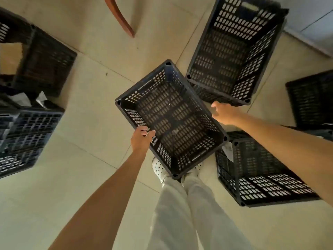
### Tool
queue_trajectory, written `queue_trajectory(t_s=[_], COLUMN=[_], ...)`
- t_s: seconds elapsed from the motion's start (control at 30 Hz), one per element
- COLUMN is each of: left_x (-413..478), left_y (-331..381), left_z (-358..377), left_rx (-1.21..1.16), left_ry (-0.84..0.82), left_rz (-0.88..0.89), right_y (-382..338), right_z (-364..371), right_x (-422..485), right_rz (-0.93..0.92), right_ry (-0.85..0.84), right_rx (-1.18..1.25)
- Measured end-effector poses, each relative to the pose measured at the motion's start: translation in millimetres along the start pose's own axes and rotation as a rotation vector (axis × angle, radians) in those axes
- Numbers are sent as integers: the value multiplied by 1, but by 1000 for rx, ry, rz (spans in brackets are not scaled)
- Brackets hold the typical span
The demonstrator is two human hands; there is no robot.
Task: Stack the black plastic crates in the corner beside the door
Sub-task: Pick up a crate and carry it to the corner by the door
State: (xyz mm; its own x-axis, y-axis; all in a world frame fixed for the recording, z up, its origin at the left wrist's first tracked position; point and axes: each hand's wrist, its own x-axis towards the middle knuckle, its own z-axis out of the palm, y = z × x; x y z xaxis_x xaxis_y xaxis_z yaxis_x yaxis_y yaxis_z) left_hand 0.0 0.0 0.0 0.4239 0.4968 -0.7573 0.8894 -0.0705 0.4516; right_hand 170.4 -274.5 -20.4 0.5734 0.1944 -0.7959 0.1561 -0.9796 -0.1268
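Over tiled floor (pixel 93 123), left hand (pixel 141 139) grips crate (pixel 171 116); right hand (pixel 224 113) seemingly apart.

Tiled floor (pixel 93 123) w/ black crates (pixel 232 56) scattered.

no readable text, labels or numbers, pale tag on one crate (pixel 227 150) too blurred
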Motion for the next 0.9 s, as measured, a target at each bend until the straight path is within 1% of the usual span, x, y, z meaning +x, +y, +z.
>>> queue_trajectory(t_s=[0.1,0.2,0.3,0.47,0.53,0.63,0.9], left_x=[32,61,85,106,111,112,74], left_y=[-19,-41,-56,-72,-73,-70,-51], left_z=[18,37,49,56,48,37,1], left_rx=[-119,-156,-154,-195,-149,-122,-64], left_ry=[37,71,129,121,103,67,107], left_rz=[-100,-168,-216,-282,-294,-311,-257], right_y=[2,1,-6,-17,-23,-26,-36], right_z=[15,31,46,63,61,52,24], right_x=[34,66,94,117,120,116,71], right_rz=[80,158,175,175,186,208,217], right_ry=[-22,-54,-64,40,68,39,-45], right_rx=[21,78,144,159,179,178,126])
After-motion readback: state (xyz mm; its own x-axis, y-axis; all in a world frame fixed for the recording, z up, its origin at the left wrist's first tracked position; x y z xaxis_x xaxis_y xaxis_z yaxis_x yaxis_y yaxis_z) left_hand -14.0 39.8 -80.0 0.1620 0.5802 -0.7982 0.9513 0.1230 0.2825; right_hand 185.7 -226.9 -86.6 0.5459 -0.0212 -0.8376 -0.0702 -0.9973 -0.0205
